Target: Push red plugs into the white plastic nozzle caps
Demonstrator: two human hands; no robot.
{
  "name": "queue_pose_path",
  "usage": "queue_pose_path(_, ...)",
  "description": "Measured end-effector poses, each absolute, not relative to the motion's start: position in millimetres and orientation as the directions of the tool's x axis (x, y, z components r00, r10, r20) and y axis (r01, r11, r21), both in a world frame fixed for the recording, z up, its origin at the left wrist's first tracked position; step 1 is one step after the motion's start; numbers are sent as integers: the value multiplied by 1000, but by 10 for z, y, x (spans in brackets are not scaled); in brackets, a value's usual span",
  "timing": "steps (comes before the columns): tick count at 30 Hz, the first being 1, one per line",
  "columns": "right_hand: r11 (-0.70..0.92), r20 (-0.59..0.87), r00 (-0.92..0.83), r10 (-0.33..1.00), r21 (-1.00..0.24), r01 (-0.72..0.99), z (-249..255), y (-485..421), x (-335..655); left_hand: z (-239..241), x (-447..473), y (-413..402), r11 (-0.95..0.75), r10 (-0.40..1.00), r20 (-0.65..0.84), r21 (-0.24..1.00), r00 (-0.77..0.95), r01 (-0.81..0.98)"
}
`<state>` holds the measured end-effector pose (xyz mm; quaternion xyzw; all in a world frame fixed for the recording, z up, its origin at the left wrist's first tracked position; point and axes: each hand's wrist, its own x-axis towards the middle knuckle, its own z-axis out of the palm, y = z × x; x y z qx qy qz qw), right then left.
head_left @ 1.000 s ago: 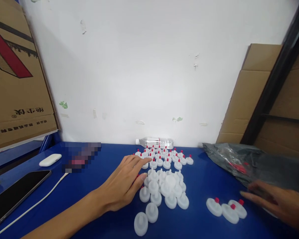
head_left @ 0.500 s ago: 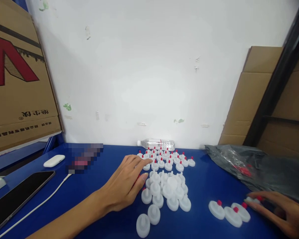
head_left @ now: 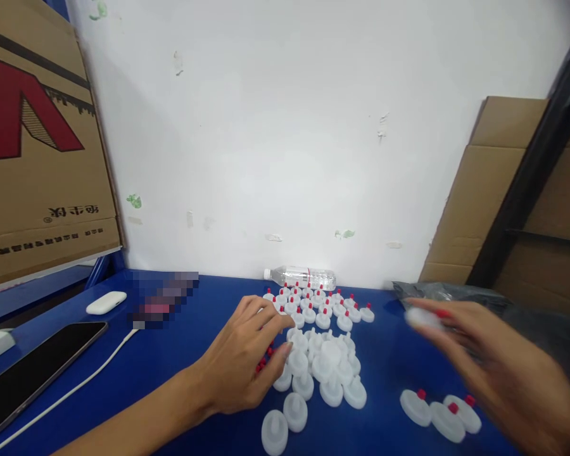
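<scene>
My left hand (head_left: pixel 244 358) rests on the blue table (head_left: pixel 180 373) at the left edge of a heap of white plastic caps (head_left: pixel 323 364), fingers curled loosely over small red tips (head_left: pixel 265 362). Several white caps with red tips (head_left: pixel 320 307) stand in rows behind the heap. My right hand (head_left: pixel 484 364) is raised and blurred, pinching a white cap with a red tip (head_left: pixel 422 316) between its fingers. Three red-tipped caps (head_left: pixel 439 415) lie below that hand.
A clear water bottle (head_left: pixel 301 277) lies against the white wall. A grey plastic bag (head_left: pixel 527 323) sits at the right, cardboard (head_left: pixel 494 183) behind it. At the left are a dark tablet (head_left: pixel 28 370), a white cable (head_left: pixel 76 386), a white earbud case (head_left: pixel 106 302) and a cardboard box (head_left: pixel 33 145).
My right hand has lifted from beside the grey bag, up and to the left, now carrying a white cap. My left hand's fingers have curled slightly at the heap's edge.
</scene>
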<state>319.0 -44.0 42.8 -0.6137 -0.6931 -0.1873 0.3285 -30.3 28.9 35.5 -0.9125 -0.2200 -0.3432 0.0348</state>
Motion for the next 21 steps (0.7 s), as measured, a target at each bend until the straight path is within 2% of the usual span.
queue_pose_path(2, 459, 688, -242, 685, -150, 876, 563, -283, 2663, 362, -311, 302, -899, 366, 666, 71, 650, 433)
queue_pose_path(4, 633, 632, -437, 640, -111, 766, 610, -152, 2237, 368, -318, 324, -888, 363, 685, 50, 631, 456)
queue_pose_path(7, 704, 521, -606, 601, 13, 710, 581, -51, 1872, 373, -313, 349, -880, 353, 692, 19, 629, 474)
queue_pose_path(9, 747, 499, -687, 529, 110, 656, 542, -35, 1783, 372, -302, 353, -884, 342, 679, -2, 649, 468)
queue_pose_path(12, 763, 534, -699, 476, 144, 630, 497, -43, 1777, 360, -292, 350, -880, 335, 653, -42, 679, 474)
queue_pose_path(16, 773, 604, -648, 465, 80, 629, 472, -79, 1812, 340, -290, 331, -903, 328, 597, -31, 732, 429)
queue_pose_path(18, 781, 614, -646, 454, 76, 620, 466, -106, 1811, 340, -275, 301, -925, 329, 585, 41, 741, 378)
queue_pose_path(21, 768, 638, -651, 413, 141, 625, 475, -127, 1841, 356, -247, 257, -912, 409, 578, 252, 706, 322)
